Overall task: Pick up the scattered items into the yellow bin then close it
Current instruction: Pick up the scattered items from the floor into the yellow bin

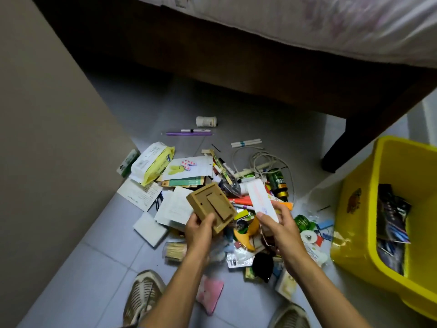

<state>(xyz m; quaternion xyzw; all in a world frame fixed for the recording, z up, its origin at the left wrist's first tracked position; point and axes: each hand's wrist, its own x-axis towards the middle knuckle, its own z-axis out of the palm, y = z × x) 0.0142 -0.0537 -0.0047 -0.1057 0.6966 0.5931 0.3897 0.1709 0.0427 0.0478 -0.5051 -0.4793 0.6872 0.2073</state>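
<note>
The left hand [198, 229] grips a brown box [211, 206]; the right hand [280, 224] pinches a white paper [261, 200]; under the fingers, a messy pile [236, 185] covers the grey tile floor [94, 268]; the open yellow bin [383, 209] stands right of them, near the bed [260, 55].

Glossy yellow plastic bin [387, 204], matt brown cardboard frame [210, 205], white paper slip [261, 200], smooth grey floor tiles [99, 261]

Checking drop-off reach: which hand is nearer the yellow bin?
Right. The right hand, holding a white slip, is just left of the yellow bin; the left hand, holding a brown frame, is further left.
</note>
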